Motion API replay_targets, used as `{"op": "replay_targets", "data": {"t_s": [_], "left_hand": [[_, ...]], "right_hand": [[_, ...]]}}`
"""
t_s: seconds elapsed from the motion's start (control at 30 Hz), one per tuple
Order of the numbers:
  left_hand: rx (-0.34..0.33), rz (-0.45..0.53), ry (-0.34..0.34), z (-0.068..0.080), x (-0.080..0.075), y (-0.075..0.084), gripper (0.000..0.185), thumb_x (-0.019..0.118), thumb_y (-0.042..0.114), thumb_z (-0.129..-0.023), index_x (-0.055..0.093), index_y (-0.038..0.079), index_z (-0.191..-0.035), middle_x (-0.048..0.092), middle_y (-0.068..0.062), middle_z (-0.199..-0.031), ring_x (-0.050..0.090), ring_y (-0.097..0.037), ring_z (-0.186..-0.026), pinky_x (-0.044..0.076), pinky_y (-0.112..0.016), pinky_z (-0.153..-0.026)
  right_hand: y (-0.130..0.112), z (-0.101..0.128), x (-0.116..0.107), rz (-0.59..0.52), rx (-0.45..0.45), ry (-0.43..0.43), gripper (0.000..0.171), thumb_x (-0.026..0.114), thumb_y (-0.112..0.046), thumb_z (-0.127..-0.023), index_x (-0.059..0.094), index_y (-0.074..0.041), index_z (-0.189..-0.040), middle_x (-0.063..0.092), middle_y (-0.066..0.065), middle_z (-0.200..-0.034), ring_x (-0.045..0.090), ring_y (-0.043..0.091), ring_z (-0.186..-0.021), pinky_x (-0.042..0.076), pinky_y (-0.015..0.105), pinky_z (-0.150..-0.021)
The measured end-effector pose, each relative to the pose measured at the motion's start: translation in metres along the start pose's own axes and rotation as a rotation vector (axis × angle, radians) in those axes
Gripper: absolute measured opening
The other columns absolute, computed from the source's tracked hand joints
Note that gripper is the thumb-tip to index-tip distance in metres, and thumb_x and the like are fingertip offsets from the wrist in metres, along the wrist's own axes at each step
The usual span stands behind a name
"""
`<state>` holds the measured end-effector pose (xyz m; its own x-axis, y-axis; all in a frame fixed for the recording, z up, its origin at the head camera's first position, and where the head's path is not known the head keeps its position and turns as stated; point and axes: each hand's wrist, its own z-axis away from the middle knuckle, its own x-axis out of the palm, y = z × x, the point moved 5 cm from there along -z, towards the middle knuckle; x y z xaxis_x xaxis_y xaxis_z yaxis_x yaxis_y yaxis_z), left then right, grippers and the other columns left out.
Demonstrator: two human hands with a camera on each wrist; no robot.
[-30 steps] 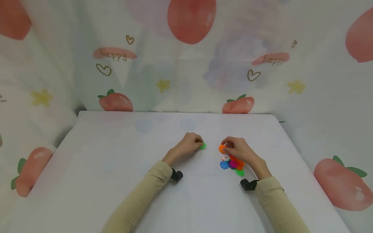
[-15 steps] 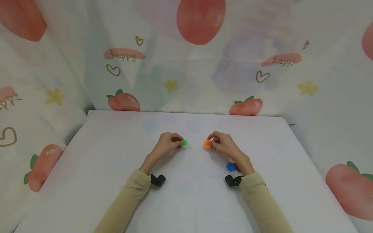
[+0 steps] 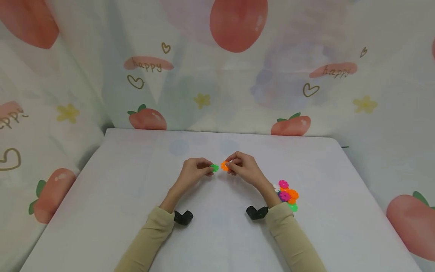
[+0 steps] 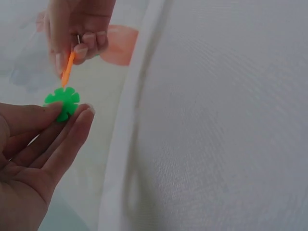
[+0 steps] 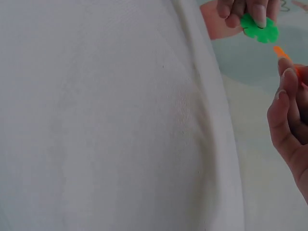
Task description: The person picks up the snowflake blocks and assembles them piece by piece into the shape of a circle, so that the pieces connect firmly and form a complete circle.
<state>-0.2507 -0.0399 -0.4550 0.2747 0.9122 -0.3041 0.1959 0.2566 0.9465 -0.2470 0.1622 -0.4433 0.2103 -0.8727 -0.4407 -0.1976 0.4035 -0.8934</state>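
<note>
— Green flat plastic snowflake disc [image 3: 214, 167] w/ notched rim: our left hand [image 3: 193, 173] pinches it by the rim over the white table [image 3: 112, 196], mid-table. Opposite, our right hand [image 3: 245, 168] pinches the orange flat plastic snowflake disc [image 3: 224, 165], edge-on to the green one, almost touching.

— How do we reckon they handle?

— Probably v. light, stiff, a bit slick. Best held by the faces near the rim, leaving a notch free. Small heap of coloured plastic discs [image 3: 286, 195] lies by our right wrist.

— Any writing?

— No brand on the discs. Peach-print curtain [image 3: 217, 64] reads "happy" [image 3: 147, 65], twice, w/ hearts.
</note>
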Motion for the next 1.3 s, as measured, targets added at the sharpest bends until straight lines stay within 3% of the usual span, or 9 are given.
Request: {"op": "replay_targets", "data": {"t_s": [0.3,0.53,0.7,0.87,1.0,1.13,1.3], "left_hand": [[0.029,-0.004,0.030,0.002,0.000,0.003,0.010,0.076,0.002,-0.091,0.076,-0.002,-0.100,0.077,-0.014,-0.094,0.077,-0.022,-0.078,0.064,-0.037,-0.076],[0.043,0.010,0.039,0.002,0.002,0.010,0.008,0.075,-0.001,-0.091,0.077,-0.003,-0.099,0.077,-0.015,-0.094,0.077,-0.024,-0.077,0.064,-0.041,-0.077],[0.050,-0.019,0.037,0.003,0.004,0.011,0.007,0.075,-0.001,-0.090,0.078,-0.003,-0.097,0.078,-0.014,-0.093,0.077,-0.022,-0.076,0.064,-0.041,-0.077],[0.065,-0.019,0.039,0.007,0.008,0.011,0.005,0.076,-0.003,-0.089,0.079,-0.004,-0.093,0.078,-0.015,-0.089,0.077,-0.021,-0.073,0.064,-0.032,-0.072],[0.084,-0.028,0.024,0.009,0.011,0.015,0.007,0.073,-0.003,-0.091,0.079,-0.005,-0.095,0.078,-0.016,-0.090,0.078,-0.025,-0.075,0.064,-0.030,-0.072],[0.035,0.009,0.003,0.008,0.012,0.017,0.012,0.075,0.006,-0.093,0.079,-0.003,-0.099,0.079,-0.015,-0.092,0.078,-0.032,-0.079,0.064,-0.033,-0.074],[-0.134,0.143,-0.073,0.008,0.017,0.010,0.024,0.074,0.017,-0.096,0.077,-0.003,-0.107,0.078,-0.015,-0.095,0.078,-0.028,-0.078,0.064,-0.035,-0.075]], "right_hand": [[0.000,-0.003,0.007,-0.071,0.024,-0.028,0.017,0.067,-0.015,-0.100,0.068,0.000,-0.110,0.072,0.016,-0.077,0.065,0.025,-0.066,0.061,0.045,-0.070],[0.002,-0.002,0.005,-0.140,0.066,-0.051,0.023,0.067,-0.016,-0.101,0.068,0.003,-0.112,0.072,0.012,-0.078,0.064,0.023,-0.068,0.059,0.032,-0.067],[0.005,-0.002,0.008,-0.197,0.090,-0.064,0.022,0.067,-0.014,-0.100,0.069,0.005,-0.111,0.072,0.008,-0.078,0.062,0.019,-0.067,0.058,0.032,-0.067],[0.011,-0.002,0.012,-0.269,0.124,-0.100,0.019,0.065,-0.008,-0.100,0.069,0.008,-0.109,0.072,0.006,-0.076,0.061,0.016,-0.065,0.054,0.027,-0.064],[0.012,-0.002,0.009,-0.267,0.126,-0.104,0.018,0.063,-0.004,-0.100,0.070,0.010,-0.108,0.072,0.005,-0.076,0.060,0.015,-0.065,0.053,0.028,-0.064],[0.005,-0.002,0.003,-0.189,0.080,-0.073,0.017,0.066,-0.009,-0.100,0.073,0.005,-0.107,0.074,0.006,-0.080,0.061,0.017,-0.066,0.054,0.029,-0.065],[-0.002,-0.001,0.003,-0.115,0.058,-0.071,0.013,0.071,-0.012,-0.098,0.076,-0.001,-0.103,0.075,0.005,-0.083,0.063,0.027,-0.070,0.056,0.033,-0.068]]}}
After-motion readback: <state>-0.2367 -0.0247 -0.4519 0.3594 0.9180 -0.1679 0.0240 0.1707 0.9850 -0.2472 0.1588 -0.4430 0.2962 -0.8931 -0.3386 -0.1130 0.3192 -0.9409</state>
